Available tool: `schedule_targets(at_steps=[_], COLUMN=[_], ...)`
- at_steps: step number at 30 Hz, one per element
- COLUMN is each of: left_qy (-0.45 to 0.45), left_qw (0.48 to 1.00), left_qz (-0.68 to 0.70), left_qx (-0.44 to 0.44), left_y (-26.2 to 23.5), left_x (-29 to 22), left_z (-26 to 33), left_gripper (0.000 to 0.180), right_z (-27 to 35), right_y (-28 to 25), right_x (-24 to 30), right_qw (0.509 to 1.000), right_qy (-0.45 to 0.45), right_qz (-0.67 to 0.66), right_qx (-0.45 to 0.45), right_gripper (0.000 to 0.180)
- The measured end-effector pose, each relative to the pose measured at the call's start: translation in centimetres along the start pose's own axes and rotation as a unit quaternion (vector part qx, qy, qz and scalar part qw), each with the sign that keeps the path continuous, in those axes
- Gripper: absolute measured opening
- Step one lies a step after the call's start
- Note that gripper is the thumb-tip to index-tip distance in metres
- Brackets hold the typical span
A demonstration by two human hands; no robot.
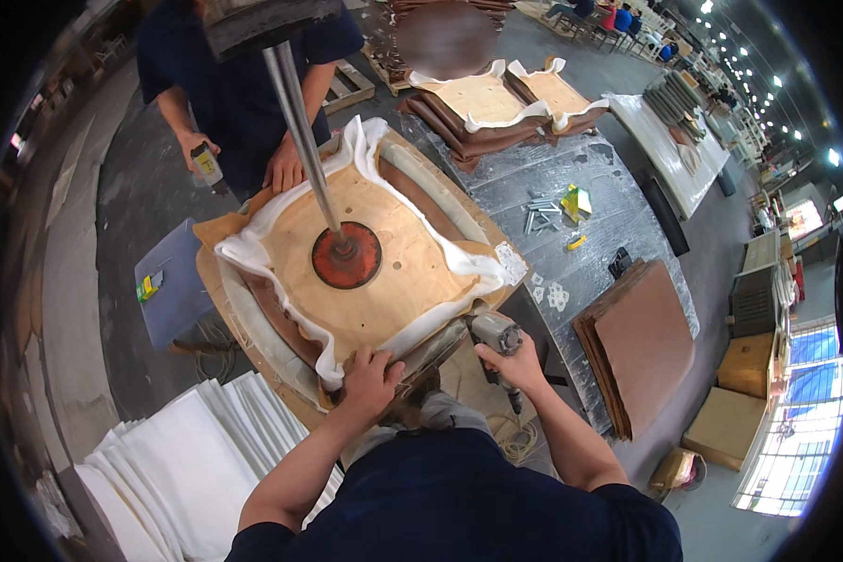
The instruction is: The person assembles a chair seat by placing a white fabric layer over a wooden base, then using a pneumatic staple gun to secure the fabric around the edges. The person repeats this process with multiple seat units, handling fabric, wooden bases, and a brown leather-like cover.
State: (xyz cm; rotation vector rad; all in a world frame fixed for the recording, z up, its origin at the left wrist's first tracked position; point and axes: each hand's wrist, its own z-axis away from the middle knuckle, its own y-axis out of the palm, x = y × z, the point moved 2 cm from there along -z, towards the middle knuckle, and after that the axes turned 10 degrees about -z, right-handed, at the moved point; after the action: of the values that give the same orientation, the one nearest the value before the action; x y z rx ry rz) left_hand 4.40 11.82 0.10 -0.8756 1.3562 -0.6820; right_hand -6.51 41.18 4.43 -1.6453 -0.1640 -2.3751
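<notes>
Okay, so your right hand [517, 363] has its fingers wrapped around a grey handheld tool [496, 333], held just beside the near right corner of the plywood panel [389, 220]. Your left hand [370, 382] is down on the panel's near edge, close to the corner nearest you on the left, fingers bent over the white padding [424, 330]. Can't tell if it's actually pinching anything or just resting there, the fingertips are too hard to read.

The panel itself sits right in front of you, lying flat with padding running round its edges and brown covering [281, 318] showing beneath it. A red disc [356, 272] on the end of a metal rod [302, 126] sits on it around the middle.

Across from you, a co-worker has one hand [199, 153] closed round a tool too, the other hand [286, 169] at the far edge of your panel. Over on your right there's a plastic-covered table [534, 173] with metal strips [540, 217], a yellow-green box [576, 202] and a brown stack [642, 342].
</notes>
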Motion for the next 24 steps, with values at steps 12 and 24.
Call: schedule_targets(at_steps=[12,24], left_qy=[-0.141,-0.190], left_qw=[0.972,0.932], left_qz=[0.069,0.183], left_qx=[0.176,0.249], left_y=[7.1,8.2], left_x=[-9.3,-9.6], left_z=[-14.0,-17.2], left_gripper=[0.027,0.022], right_z=[-4.7,-4.5], right_y=[-3.8,-4.2], right_x=[-2.0,-3.1], right_qw=[0.993,0.990], right_qy=[-0.015,-0.062], right_qz=[0.002,0.016], right_qx=[0.117,0.128], right_gripper=[0.070,0.072])
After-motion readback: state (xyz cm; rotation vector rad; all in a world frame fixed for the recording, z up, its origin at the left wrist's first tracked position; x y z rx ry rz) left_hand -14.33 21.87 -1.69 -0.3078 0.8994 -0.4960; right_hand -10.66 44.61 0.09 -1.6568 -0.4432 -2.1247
